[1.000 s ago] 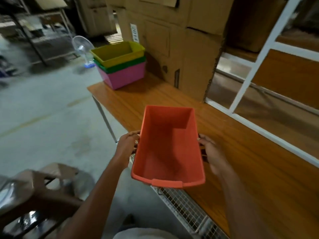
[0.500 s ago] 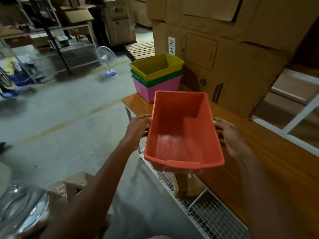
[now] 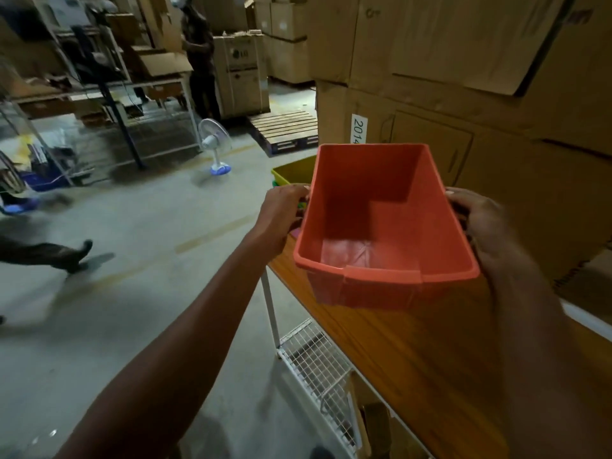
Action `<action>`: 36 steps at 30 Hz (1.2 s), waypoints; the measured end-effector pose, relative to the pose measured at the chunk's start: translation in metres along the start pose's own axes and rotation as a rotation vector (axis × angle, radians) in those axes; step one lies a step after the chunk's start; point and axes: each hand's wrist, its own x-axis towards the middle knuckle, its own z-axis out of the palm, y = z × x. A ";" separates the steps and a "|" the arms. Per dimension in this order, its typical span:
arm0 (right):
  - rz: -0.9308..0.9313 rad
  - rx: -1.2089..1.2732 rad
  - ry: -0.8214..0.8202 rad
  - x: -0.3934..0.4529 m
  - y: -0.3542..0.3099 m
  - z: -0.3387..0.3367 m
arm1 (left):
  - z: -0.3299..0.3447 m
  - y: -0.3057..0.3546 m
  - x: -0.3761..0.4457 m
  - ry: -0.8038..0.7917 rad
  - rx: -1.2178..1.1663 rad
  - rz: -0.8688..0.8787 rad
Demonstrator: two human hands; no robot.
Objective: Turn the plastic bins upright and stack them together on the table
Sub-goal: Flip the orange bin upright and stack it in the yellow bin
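Currently an orange bin [image 3: 381,223] is held upright, opening up, in the air above the near part of the wooden table [image 3: 414,352], w/ its far end hiding most of the stacked bins behind it. It is gripped on both long sides: left hand [image 3: 283,207] is clasped on the left rim, right hand [image 3: 480,217] is wrapped around the right rim, fingers curled under. Only a corner of the yellow bin [image 3: 293,172] is seen at the table's far end, beside cardboard boxes [image 3: 463,77]; the floor fan [image 3: 213,144] is well apart.
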 end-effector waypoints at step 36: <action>-0.017 0.161 0.498 0.201 -0.014 0.242 | -0.055 0.075 0.427 -0.554 0.167 0.091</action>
